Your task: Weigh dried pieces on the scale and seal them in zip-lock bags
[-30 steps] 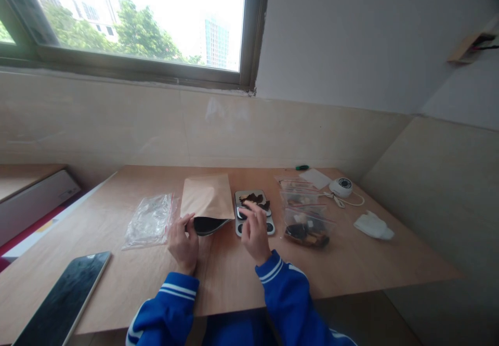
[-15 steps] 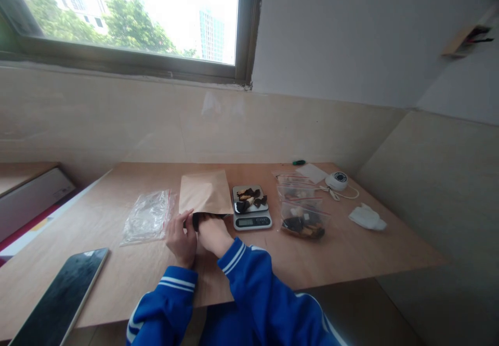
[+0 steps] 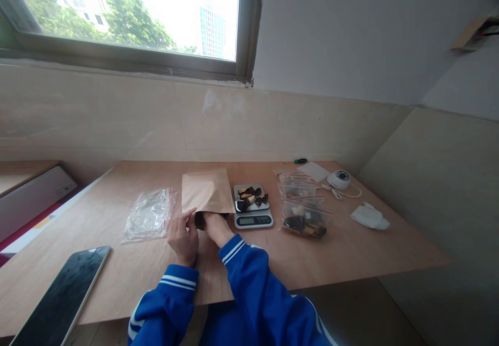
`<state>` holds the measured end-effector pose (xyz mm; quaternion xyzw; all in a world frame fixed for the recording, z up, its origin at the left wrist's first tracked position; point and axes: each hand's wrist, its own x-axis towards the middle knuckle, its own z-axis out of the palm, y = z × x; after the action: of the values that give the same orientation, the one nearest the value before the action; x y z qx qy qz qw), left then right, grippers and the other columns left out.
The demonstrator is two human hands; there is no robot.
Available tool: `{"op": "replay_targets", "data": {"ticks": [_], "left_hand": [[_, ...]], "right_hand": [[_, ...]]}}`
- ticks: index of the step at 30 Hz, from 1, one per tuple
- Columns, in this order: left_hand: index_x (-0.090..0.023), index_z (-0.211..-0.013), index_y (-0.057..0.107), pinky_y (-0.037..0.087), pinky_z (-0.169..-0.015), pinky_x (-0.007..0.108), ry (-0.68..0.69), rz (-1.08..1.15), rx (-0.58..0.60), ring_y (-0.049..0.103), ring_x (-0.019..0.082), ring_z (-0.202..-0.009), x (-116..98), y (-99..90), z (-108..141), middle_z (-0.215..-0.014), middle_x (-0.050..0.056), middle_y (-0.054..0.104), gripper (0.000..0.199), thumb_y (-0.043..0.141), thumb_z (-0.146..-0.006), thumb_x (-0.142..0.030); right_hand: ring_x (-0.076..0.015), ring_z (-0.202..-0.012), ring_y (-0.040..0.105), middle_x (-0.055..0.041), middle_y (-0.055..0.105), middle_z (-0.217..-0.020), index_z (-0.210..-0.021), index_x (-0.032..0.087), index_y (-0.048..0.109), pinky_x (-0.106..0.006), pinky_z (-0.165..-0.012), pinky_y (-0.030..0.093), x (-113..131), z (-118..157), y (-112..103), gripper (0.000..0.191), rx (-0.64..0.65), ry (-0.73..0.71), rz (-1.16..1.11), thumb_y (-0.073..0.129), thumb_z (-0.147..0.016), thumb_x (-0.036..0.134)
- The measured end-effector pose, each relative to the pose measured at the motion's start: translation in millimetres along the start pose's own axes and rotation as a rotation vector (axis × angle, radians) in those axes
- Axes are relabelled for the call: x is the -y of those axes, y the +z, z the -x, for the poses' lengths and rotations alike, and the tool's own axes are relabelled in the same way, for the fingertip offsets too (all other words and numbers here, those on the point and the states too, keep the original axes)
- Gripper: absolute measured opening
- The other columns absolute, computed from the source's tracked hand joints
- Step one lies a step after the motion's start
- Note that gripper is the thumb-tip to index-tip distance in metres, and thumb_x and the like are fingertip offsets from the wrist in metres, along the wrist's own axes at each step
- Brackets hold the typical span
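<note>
A brown paper bag point(image 3: 206, 191) lies on the table with its dark mouth toward me. My left hand point(image 3: 183, 238) pinches the left corner of that mouth. My right hand point(image 3: 215, 227) reaches into the opening, its fingers hidden inside the bag. Just right of the bag, a digital scale point(image 3: 254, 220) carries dark and pale dried pieces point(image 3: 251, 199). Farther right lie zip bags point(image 3: 304, 221) filled with dark and whitish pieces.
Flat clear plastic bags point(image 3: 147, 216) lie at the left, and a tablet point(image 3: 64, 294) at the front left. On the right are a white round device with a cord point(image 3: 339, 179), a crumpled white tissue point(image 3: 369, 216), white paper point(image 3: 314, 171) and a green object point(image 3: 300, 161).
The view has shifted slightly. My right hand has moved a little to the right within the bag's mouth, while my left hand keeps its place on the corner.
</note>
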<state>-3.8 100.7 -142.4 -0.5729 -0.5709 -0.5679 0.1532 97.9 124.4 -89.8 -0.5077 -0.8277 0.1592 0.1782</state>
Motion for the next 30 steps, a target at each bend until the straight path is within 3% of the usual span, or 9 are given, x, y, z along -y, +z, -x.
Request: {"op": "replay_targets", "data": {"ticks": [4, 10, 14, 18, 24, 30], "left_hand": [[-0.018, -0.098, 0.065, 0.045, -0.077, 0.029, -0.03, 0.006, 0.0, 0.061, 0.016, -0.083, -0.2, 0.3, -0.3, -0.09, 0.007, 0.068, 0.02, 0.048, -0.09, -0.026], [-0.018, -0.099, 0.065, 0.045, -0.078, 0.03, -0.066, 0.015, -0.002, 0.06, 0.017, -0.086, 1.5, 1.5, 0.5, -0.092, 0.007, 0.068, 0.022, 0.047, -0.091, -0.028], [-0.019, -0.1, 0.065, 0.043, -0.077, 0.029, -0.06, -0.003, 0.006, 0.059, 0.017, -0.085, 1.8, 1.7, 1.5, -0.092, 0.007, 0.067, 0.022, 0.046, -0.091, -0.027], [-0.019, -0.098, 0.065, 0.043, -0.078, 0.028, -0.047, 0.006, -0.012, 0.059, 0.017, -0.088, 0.9, 2.0, 0.8, -0.092, 0.007, 0.067, 0.019, 0.048, -0.091, -0.026], [-0.019, -0.097, 0.064, 0.044, -0.078, 0.029, -0.047, 0.009, -0.021, 0.06, 0.017, -0.085, -0.8, 1.9, -1.3, -0.09, 0.006, 0.067, 0.02, 0.048, -0.091, -0.027], [-0.019, -0.096, 0.065, 0.045, -0.077, 0.029, -0.045, 0.018, -0.02, 0.061, 0.016, -0.083, -1.8, 1.1, -1.7, -0.09, 0.007, 0.068, 0.02, 0.048, -0.091, -0.027]], "right_hand": [[-0.0226, -0.089, 0.067, -0.0118, 0.07, -0.099, -0.114, 0.014, 0.06, -0.032, -0.076, 0.055, 4.3, 21.6, -4.7, 0.031, -0.002, -0.019, -0.006, 0.039, -0.092, 0.01], [-0.0182, -0.11, 0.057, -0.0085, 0.065, -0.112, -0.118, 0.015, 0.058, -0.032, -0.094, 0.051, 0.5, 59.6, -11.8, 0.037, -0.3, -0.192, -0.14, 0.037, -0.09, 0.004], [-0.015, -0.114, 0.056, -0.0063, 0.062, -0.118, -0.117, 0.021, 0.059, -0.033, -0.1, 0.048, -21.8, 93.2, -26.8, 0.033, -0.521, -0.332, -0.293, 0.04, -0.092, 0.009], [-0.0155, -0.108, 0.059, -0.0074, 0.062, -0.111, -0.112, 0.022, 0.06, -0.033, -0.098, 0.049, -61.3, 115.1, -41.6, 0.026, -0.72, -0.218, -0.288, 0.045, -0.092, 0.013], [-0.0172, -0.101, 0.062, -0.0073, 0.063, -0.103, -0.107, 0.019, 0.061, -0.034, -0.091, 0.052, -116.1, 104.7, -49.4, 0.022, -0.585, -0.144, -0.228, 0.043, -0.093, 0.017], [-0.0176, -0.102, 0.062, -0.0074, 0.065, -0.101, -0.105, 0.019, 0.063, -0.036, -0.092, 0.052, -142.3, 80.4, -49.6, 0.029, -0.474, -0.207, -0.063, 0.038, -0.093, 0.014]]}}
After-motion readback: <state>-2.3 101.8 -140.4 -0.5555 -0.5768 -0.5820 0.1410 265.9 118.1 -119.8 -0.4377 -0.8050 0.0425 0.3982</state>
